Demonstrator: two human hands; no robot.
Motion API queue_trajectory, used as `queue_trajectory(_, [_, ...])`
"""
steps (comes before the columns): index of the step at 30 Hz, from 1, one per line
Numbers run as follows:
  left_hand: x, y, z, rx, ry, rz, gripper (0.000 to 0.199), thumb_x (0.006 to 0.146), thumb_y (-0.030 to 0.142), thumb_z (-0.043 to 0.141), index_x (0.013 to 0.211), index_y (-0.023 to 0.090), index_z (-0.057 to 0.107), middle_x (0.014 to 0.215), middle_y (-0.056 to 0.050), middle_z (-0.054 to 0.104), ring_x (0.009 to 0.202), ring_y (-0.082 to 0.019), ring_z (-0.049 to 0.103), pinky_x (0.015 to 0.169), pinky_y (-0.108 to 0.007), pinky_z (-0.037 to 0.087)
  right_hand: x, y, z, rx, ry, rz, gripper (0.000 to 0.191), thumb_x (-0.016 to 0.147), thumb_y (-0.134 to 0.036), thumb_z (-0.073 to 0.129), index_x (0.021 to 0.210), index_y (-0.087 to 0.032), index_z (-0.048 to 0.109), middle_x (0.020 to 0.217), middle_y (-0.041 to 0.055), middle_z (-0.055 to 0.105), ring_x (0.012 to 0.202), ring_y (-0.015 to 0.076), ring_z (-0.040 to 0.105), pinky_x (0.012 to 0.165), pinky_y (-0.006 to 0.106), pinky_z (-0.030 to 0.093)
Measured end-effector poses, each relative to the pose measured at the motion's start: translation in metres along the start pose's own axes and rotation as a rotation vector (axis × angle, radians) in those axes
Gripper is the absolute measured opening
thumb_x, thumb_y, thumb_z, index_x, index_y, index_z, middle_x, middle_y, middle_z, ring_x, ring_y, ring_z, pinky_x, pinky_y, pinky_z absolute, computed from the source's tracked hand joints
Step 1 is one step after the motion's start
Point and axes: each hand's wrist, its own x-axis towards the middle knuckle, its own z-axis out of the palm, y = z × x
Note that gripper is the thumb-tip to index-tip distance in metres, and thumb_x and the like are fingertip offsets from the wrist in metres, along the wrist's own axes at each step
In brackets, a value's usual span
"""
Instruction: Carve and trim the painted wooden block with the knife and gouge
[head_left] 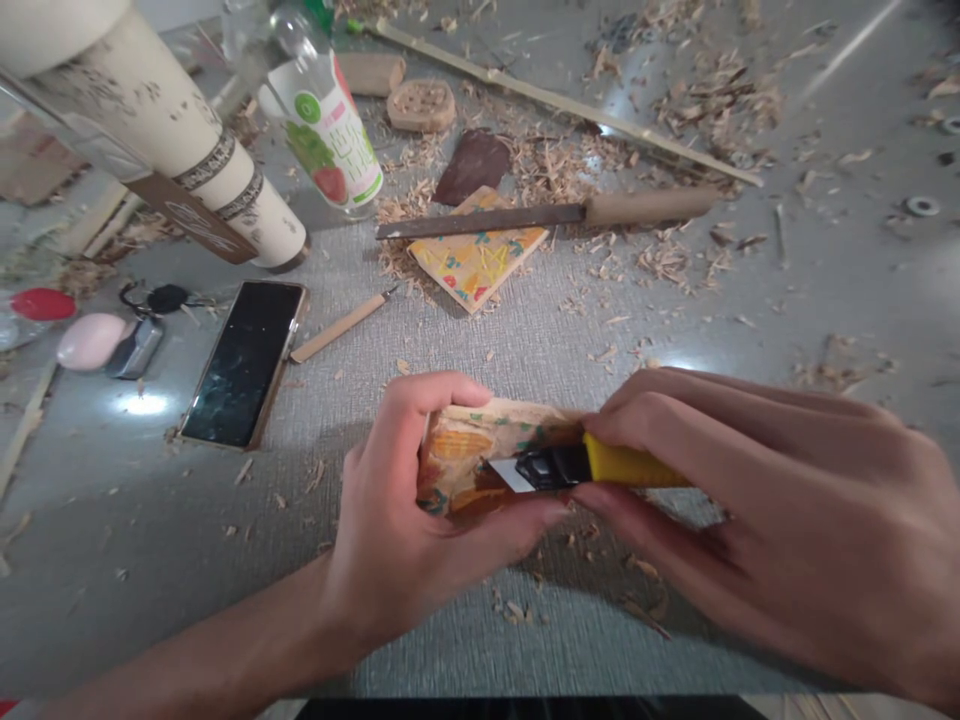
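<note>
My left hand (409,510) is closed around a small painted wooden block (457,445) with orange and green patterns, thumb along its near edge and fingers over the far side. In my right hand (757,490) is a yellow utility knife (626,465) with a black tip. Its short blade lies over the block's patterned face, pointing left; whether it cuts in I cannot tell. Both hands are close together above the grey textured table (420,665). My palms hide part of the block and most of the knife's handle.
Beyond the hands, a wooden-handled file (495,220) lies across another patterned piece (465,270). A small carving tool (341,328), a phone (244,365), a plastic bottle (326,120) and a tall cream cup (172,130) stand or lie to the left. Wood shavings (720,100) are scattered around.
</note>
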Motion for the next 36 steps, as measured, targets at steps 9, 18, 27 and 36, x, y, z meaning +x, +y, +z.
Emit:
queue_trajectory(9, [0.0042,0.0028,0.0021,0.025,0.053,0.105,0.059,0.092,0.046,0.104,0.130,0.033,0.062,0.087,0.009,0.078,0.061,-0.012,0.072,0.055,-0.023,0.059,0.0029,-0.0002,0.0028,-0.003,0.028,-0.005,0.008,0.115,-0.025,0.064,0.106,-0.026,0.063,0.096,0.0044,0.078,0.068,0.0197,0.063,0.060,0.038,0.041])
queue_trajectory(18, [0.0069,0.0017,0.0036,0.041,0.107,0.169,0.066,0.084,0.042,0.109,0.132,0.035,0.064,0.098,0.009,0.081,0.065,-0.011,0.075,0.057,-0.020,0.064,0.0030,-0.0006,0.0047,-0.037,0.070,-0.029,0.016,0.116,-0.024,0.061,0.101,-0.024,0.065,0.096,0.0049,0.078,0.071,0.0180,0.066,0.061,0.038,0.043])
queue_trajectory(27, [0.0061,0.0092,0.0009,0.116,0.089,0.154,0.060,0.089,0.048,0.105,0.129,0.032,0.064,0.100,0.009,0.084,0.069,-0.011,0.078,0.061,-0.019,0.066,0.0035,-0.0051,-0.0013,0.019,0.036,-0.002,0.019,0.117,-0.021,0.061,0.099,-0.023,0.067,0.091,0.0039,0.077,0.068,0.0180,0.064,0.060,0.039,0.041])
queue_trajectory(36, [0.0034,0.0047,0.0007,0.104,0.087,0.176,0.065,0.087,0.050,0.107,0.132,0.033,0.063,0.099,0.010,0.084,0.066,-0.009,0.077,0.061,-0.017,0.065,0.0015,-0.0046,-0.0030,0.121,0.009,0.044,0.010,0.119,-0.026,0.062,0.111,-0.023,0.065,0.084,-0.0018,0.070,0.059,0.0126,0.058,0.058,0.032,0.044])
